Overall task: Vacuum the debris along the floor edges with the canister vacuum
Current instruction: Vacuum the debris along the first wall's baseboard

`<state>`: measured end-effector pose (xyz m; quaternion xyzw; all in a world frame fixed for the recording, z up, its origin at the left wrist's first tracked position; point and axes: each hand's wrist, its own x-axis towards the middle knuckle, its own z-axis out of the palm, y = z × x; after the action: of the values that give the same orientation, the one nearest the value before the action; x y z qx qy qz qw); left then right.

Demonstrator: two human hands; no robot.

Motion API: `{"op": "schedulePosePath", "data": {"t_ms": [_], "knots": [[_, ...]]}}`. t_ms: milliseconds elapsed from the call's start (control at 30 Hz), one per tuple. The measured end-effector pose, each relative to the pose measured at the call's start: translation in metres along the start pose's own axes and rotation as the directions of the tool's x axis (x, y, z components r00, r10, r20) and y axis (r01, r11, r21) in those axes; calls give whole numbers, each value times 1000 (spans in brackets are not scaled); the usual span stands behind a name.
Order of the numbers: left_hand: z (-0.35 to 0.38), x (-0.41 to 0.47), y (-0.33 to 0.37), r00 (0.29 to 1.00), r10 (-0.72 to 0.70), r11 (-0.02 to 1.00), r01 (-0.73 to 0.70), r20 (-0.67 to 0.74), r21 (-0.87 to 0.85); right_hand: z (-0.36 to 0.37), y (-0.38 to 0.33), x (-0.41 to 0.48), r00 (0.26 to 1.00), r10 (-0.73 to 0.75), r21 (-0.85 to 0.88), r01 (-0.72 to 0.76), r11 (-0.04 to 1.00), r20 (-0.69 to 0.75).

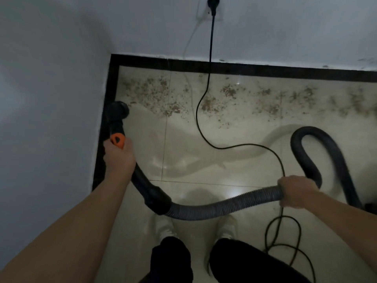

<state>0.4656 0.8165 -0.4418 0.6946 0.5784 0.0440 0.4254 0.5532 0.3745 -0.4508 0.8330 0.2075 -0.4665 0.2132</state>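
Observation:
My left hand (118, 155) grips the black vacuum handle just below its orange switch (118, 139). The round nozzle (120, 111) sits in the floor's left corner, by the black border strip. My right hand (295, 193) grips the grey ribbed hose (224, 207), which loops up and back down at the right (318, 144). Brown crumbly debris (159, 94) lies in a band along the far wall, from the corner to the right edge. The canister itself is barely visible at the right edge.
A black power cord (204, 111) runs from a wall plug (213, 3) down across the debris and coils near my right foot. White walls close in at left and far side. My feet (165, 227) stand on glossy pale tiles.

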Motion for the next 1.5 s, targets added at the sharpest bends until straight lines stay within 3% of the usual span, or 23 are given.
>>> {"op": "schedulePosePath", "data": {"t_ms": [133,200,300,400,467,533,633,733,833,900,1000,1100,1400,1500], "knots": [[37,9,-29,939,-249,931,299,236,-211,7,10,46,991,46,-178,-68,982,-125],[64,22,-41,917,-264,919,334,300,-210,0,-9,88,979,-8,-199,-33,980,-202],[88,45,-52,923,-239,933,304,302,-192,-9,-38,130,987,-110,-306,69,949,-117],[118,77,-66,941,-177,949,241,287,-203,19,-45,172,995,-47,-279,71,958,92],[137,89,-76,932,-110,964,185,346,-192,40,-41,190,981,-21,-267,72,961,191],[155,93,-92,906,-33,983,106,423,-150,52,-42,210,979,-46,-274,101,956,198],[179,98,-121,868,101,995,-97,486,-34,51,-63,247,978,-209,-250,209,945,28],[186,102,-147,831,204,970,-244,518,8,27,-99,282,891,-383,-190,343,920,-245],[178,99,-176,793,239,941,-331,561,66,1,-130,311,773,-367,-130,353,926,-517],[167,93,-188,785,274,923,-376,555,76,-5,-147,324,751,-296,-71,317,946,-590],[151,85,-189,817,302,917,-389,491,84,7,-167,323,798,-200,74,291,954,-569],[135,70,-196,814,217,922,-351,538,160,25,-175,314,837,-155,141,265,954,-525],[178,23,-204,759,158,958,-274,632,89,25,-169,294,847,-110,196,244,950,-520],[196,11,-205,787,128,980,-193,604,43,26,-160,290,846,-96,213,239,947,-524]]}}
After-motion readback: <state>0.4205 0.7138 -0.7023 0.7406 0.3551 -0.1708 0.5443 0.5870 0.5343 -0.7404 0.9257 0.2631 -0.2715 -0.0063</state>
